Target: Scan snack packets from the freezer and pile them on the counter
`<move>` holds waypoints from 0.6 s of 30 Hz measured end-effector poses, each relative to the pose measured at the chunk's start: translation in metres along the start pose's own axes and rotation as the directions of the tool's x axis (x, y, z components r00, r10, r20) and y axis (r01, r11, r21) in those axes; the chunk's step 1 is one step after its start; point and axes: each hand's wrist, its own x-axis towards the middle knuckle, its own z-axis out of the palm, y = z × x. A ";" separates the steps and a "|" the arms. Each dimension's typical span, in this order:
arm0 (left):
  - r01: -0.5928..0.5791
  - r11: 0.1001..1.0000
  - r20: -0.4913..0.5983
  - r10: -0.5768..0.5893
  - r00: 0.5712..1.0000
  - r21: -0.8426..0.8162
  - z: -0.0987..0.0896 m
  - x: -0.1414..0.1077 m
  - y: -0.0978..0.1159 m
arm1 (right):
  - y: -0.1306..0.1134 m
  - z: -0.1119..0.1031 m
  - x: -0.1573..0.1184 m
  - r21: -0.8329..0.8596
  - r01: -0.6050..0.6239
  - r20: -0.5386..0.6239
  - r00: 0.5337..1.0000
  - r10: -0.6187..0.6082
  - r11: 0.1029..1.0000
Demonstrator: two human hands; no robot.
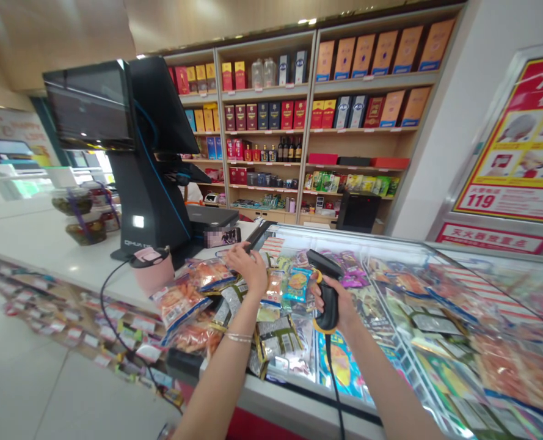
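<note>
While a shelving unit (pixel 358 145) of boxed goods spans the rear, a glass-topped display freezer (pixel 280 400) occupies the right foreground. A dual-screen point-of-sale terminal (pixel 143 183) stands on the counter (pixel 76 253) to the left. Sealed snack packets (pixel 182 296) lie heaped where counter and freezer meet, beside a pink cup (pixel 151 272). The left hand (pixel 250 269) bends its fingers over the heap; its grip cannot be determined. The right hand (pixel 342 302) grasps a barcode scanner (pixel 328 299) above the glass. A smartphone (pixel 229 236) is just beyond the left hand.
</note>
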 end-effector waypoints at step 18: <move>-0.309 0.909 0.156 0.361 0.919 -0.279 -0.015 -0.008 0.041 | -0.062 -0.025 -0.067 -0.156 0.174 -0.254 0.944 -0.209 0.972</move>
